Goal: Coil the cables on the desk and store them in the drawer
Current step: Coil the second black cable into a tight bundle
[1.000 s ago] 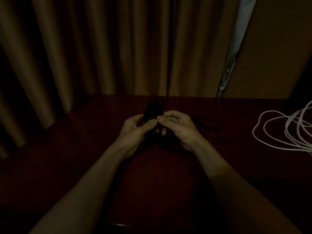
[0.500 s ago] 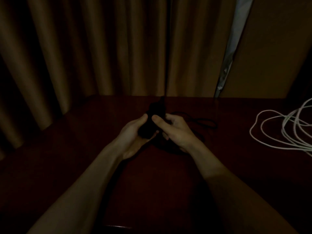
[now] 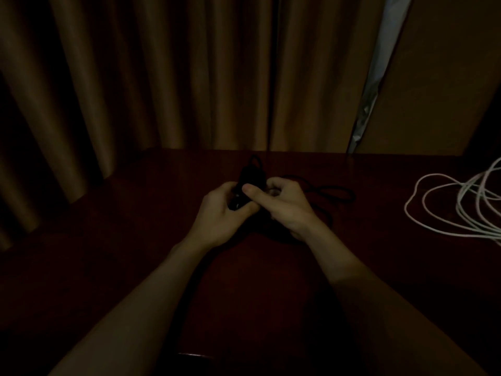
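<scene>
Light poor; black cable [image 3: 251, 172] sits mid-worktop [image 3: 122, 253] toward the far edge, as a partly wound bundle; left hand [image 3: 217, 213] curls round the bundle's lower part; right hand [image 3: 287, 204] has its fingers [image 3: 253, 191] curled, thumb pressed on the bundle; loose tail [image 3: 339, 191] trails toward the right edge; white cable [image 3: 433, 204] lies uncoiled at the right edge. Judgement: black cable light, limp, springy; grip across all turns, else they slip apart.

Very dim, brownish — brightest at the pale curtain gap [image 3: 379, 63]; desk [image 3: 122, 240] nearly black, edges bowed.
</scene>
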